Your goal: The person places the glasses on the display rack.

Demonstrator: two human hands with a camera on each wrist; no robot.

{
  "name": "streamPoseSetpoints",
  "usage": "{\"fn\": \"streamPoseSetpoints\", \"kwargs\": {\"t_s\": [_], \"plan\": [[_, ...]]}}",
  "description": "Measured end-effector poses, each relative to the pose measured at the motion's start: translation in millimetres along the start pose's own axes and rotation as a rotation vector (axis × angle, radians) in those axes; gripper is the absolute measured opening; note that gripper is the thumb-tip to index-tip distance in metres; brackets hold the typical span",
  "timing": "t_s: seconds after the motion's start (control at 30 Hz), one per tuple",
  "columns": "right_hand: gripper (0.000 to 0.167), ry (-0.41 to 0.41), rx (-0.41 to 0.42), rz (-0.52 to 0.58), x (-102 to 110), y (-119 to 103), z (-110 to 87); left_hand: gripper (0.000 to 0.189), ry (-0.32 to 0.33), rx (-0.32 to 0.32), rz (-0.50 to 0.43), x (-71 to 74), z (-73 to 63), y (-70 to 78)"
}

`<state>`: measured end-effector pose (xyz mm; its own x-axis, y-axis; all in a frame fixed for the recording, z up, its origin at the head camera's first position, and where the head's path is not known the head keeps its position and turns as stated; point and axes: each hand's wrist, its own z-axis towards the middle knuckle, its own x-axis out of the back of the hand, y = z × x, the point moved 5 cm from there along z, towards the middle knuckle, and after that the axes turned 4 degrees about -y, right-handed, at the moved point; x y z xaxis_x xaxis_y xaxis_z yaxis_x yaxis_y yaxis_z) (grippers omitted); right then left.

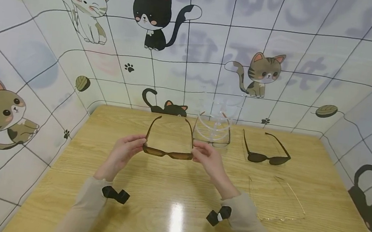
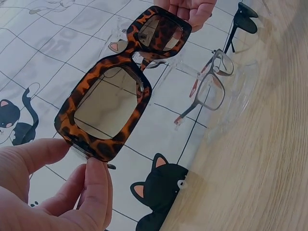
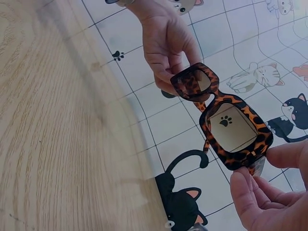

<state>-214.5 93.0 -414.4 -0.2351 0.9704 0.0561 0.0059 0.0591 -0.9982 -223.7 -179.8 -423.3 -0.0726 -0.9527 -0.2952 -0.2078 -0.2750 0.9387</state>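
Observation:
Both hands hold up a pair of tortoiseshell sunglasses [image 1: 167, 154] with brown lenses, its temples unfolded and pointing away toward the back wall. My left hand [image 1: 124, 154] pinches the left end of the frame near the hinge between thumb and fingers. At the other end, my right hand [image 1: 209, 160] pinches the matching corner. In the left wrist view the spotted rim of the sunglasses [image 2: 107, 103] sits close to the fingertips of the left hand [image 2: 72, 187]. The right wrist view shows the right hand [image 3: 274, 190] at the lower corner of the front.
Behind the right hand, clear-lens glasses [image 1: 217, 144] rest by a transparent display stand [image 1: 214, 129]. Black sunglasses [image 1: 268, 159] lie farther right on the wooden table [image 1: 147, 211]. Thin gold-framed glasses [image 1: 281, 219] are nearer the front right. A cat-patterned wall covering [image 1: 207, 49] rises behind.

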Motion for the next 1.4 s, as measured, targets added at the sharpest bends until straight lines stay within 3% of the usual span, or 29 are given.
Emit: {"fn": "streamPoseSetpoints", "kwargs": {"t_s": [0.87, 1.4], "plan": [[0.032, 0.086, 0.003, -0.013, 38.6, -4.9, -37.0, 0.013, -0.069, 0.004, -0.005, -45.6, 4.6, -7.0], [0.032, 0.114, 0.019, -0.035, 54.3, -5.6, -56.9, 0.029, -0.121, 0.023, 0.018, -67.4, 6.4, -11.4]]}}
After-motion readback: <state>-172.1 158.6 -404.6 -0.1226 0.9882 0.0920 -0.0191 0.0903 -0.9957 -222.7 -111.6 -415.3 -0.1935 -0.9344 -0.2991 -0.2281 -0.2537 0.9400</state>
